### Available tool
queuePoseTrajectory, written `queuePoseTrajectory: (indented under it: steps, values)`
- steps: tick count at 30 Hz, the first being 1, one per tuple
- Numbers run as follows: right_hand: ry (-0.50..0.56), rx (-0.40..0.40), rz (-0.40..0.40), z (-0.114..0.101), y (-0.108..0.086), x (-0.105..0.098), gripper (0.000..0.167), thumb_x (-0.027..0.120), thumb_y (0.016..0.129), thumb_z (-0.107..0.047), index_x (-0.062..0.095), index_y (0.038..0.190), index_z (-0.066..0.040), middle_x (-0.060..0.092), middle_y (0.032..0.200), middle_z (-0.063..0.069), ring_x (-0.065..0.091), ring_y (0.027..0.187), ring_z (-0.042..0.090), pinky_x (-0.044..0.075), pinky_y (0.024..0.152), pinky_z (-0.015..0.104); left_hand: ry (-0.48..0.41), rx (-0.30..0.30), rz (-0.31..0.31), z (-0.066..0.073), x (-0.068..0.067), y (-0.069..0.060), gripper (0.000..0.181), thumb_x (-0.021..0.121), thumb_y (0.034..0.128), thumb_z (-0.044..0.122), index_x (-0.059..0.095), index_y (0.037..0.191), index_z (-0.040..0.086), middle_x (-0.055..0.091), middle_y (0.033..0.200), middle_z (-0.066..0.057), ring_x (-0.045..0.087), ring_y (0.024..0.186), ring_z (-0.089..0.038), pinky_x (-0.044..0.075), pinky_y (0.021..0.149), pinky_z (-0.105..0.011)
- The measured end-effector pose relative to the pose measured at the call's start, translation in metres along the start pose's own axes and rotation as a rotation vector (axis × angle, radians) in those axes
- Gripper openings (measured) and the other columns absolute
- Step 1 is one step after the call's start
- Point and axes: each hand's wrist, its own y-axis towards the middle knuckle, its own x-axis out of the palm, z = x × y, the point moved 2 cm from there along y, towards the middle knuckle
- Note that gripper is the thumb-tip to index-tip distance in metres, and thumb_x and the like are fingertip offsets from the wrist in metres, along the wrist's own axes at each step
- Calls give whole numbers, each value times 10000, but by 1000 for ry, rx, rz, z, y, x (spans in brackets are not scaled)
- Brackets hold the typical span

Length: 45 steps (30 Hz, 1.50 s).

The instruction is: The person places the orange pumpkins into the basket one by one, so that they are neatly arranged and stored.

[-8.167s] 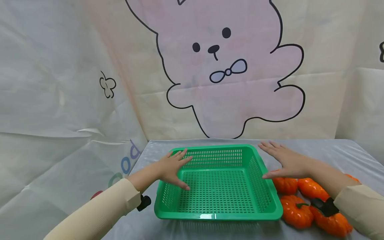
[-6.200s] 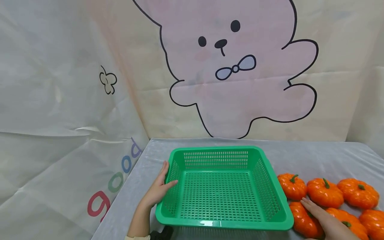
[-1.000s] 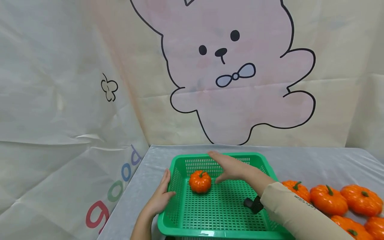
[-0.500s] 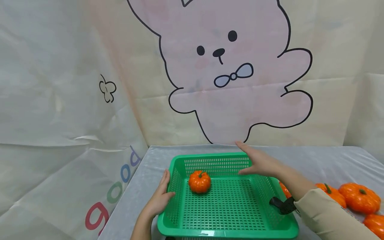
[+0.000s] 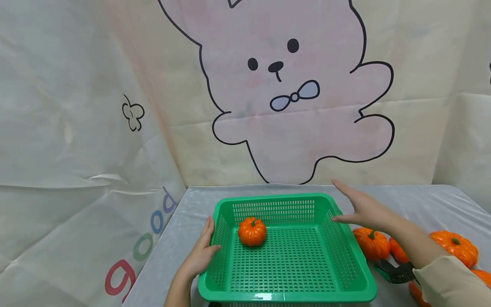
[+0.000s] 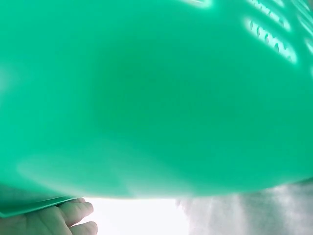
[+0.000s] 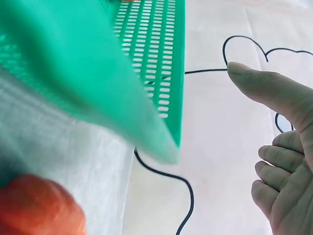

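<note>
Green plastic basket [image 5: 307, 296] sits on a grey cloth [image 5: 429, 204], with one small orange pumpkin [image 5: 251, 233] inside it, on the basket floor toward the 10 o'clock corner, green stem up. All clock directions here are as seen in the head view.

Left hand [image 5: 200, 252] is on the basket's 9 o'clock side: thumb hooked over the rim, fingers lying along the outside wall, so it's got hold of that edge. From those fingers the small orange pumpkin is off at about 2 o'clock, with the basket wall in between and nothing touching it. The left wrist cam is basically a blur of green, with a couple of fingertips poking out near 7 o'clock.

Right hand [image 5: 366, 209] is up by the basket's 2 o'clock corner, thumb spread away from the fingers, loose and holding nothing. The small orange pumpkin is over at 9 o'clock from it, well apart. Right wrist view shows the thumb out straight, other fingers relaxed, clear of the basket.

Nearest to that hand in the head view is the pumpkin beside the basket [image 5: 371, 244], roughly at its 6 o'clock. More pumpkins [image 5: 455, 248] are spread around 3 to 4 o'clock, partly hidden by the forearm, a cream sleeve [image 5: 456, 281] and a black gadget [image 5: 399, 273] at the wrist.
</note>
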Motion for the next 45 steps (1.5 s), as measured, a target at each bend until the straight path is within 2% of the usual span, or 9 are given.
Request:
queuePoseTrajectory:
  steps: [13, 17, 22, 36, 45]
  values:
    - [24, 134, 26, 41, -30, 6, 1040, 703, 767, -453, 107, 1495, -12, 265, 1453, 333, 334, 1248, 531, 335, 925, 665, 2, 1, -2, -3, 0, 2, 805, 468, 851, -44, -1, 1497, 52, -121, 1564, -147, -107, 1427, -370, -8, 1102, -610]
    - [22, 164, 13, 52, -36, 10, 1070, 705, 743, -495, 127, 1485, 15, 280, 1443, 337, 341, 1241, 533, 333, 928, 665, -3, 0, -2, -3, 0, 1, 807, 467, 853, -45, -6, 1498, 59, -124, 1564, -144, -112, 1426, -368, -11, 1102, -612]
    - [8, 200, -8, 65, -43, 18, 1075, 735, 721, -458, 166, 1452, 87, 285, 1418, 367, 330, 1227, 552, 320, 927, 673, -5, -2, -6, -3, 1, 1, 810, 466, 855, -45, -10, 1500, 70, -130, 1563, -142, -116, 1425, -372, -10, 1098, -618]
    - [-41, 218, -38, 92, -66, 37, 1030, 753, 698, -439, 279, 1375, 176, 374, 1333, 406, 421, 1156, 551, 404, 864, 631, -15, -9, -7, 0, 2, 1, 807, 465, 854, -45, -8, 1499, 65, -129, 1564, -140, -117, 1426, -364, -4, 1099, -618]
    - [-28, 202, -80, 97, -71, 46, 1000, 737, 708, -467, 321, 1364, 163, 484, 1262, 371, 479, 1134, 508, 418, 866, 605, -3, -10, -7, -1, 1, 1, 797, 462, 861, -41, -8, 1498, 51, -125, 1565, -139, -109, 1428, -363, 3, 1103, -612]
